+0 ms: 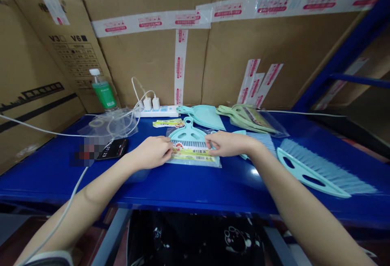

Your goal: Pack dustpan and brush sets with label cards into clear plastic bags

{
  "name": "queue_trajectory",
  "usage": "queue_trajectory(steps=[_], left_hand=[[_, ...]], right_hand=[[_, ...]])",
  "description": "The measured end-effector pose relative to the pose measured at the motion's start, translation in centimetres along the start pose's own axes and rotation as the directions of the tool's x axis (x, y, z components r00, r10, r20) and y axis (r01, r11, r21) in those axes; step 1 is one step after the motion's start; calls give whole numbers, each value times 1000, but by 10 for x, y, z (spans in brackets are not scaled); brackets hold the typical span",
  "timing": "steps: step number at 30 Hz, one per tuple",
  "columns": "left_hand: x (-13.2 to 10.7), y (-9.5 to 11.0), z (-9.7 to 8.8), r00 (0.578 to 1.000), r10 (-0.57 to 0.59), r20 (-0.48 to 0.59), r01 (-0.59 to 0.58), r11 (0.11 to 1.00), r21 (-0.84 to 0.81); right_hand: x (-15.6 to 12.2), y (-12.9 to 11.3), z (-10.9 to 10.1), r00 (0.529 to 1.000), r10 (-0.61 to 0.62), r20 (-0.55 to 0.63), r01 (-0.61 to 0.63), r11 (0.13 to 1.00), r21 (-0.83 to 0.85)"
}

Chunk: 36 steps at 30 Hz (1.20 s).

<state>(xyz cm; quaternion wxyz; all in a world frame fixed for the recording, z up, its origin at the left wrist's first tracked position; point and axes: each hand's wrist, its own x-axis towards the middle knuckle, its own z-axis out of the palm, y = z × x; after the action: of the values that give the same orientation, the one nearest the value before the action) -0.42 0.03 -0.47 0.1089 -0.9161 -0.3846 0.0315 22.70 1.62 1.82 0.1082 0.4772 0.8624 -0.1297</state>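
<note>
A clear bag (191, 149) lies on the blue table (189, 184), holding a mint mini brush and dustpan set with a yellow label card. My left hand (154, 152) is closed and pinches the bag's left edge. My right hand (227, 144) is closed and pinches the bag's right edge near the label. Both hands rest on the table top on either side of the bag.
A loose mint brush (323, 170) lies at the right. Mint dustpans (204, 115) and bagged sets (251, 118) sit behind. At the back left are a power strip (155, 111), a green bottle (103, 91), empty clear bags (109, 125) and a phone (112, 149). Cardboard boxes form the back wall.
</note>
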Motion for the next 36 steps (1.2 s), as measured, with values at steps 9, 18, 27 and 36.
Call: queue_trajectory(steps=[9, 18, 27, 36], left_hand=[[1, -1, 2, 1000, 6, 1, -6, 1000, 0], [0, -1, 1, 1000, 6, 10, -6, 1000, -7], [0, -1, 2, 1000, 8, 10, -8, 1000, -10], [0, -1, 1, 1000, 7, 12, -7, 1000, -2]], right_hand=[[1, 1, 2, 1000, 0, 0, 0, 1000, -2], [2, 3, 2, 1000, -13, 3, 13, 1000, 3], [2, 2, 2, 1000, -12, 7, 12, 1000, -8], [3, 3, 3, 1000, -11, 2, 11, 1000, -3]])
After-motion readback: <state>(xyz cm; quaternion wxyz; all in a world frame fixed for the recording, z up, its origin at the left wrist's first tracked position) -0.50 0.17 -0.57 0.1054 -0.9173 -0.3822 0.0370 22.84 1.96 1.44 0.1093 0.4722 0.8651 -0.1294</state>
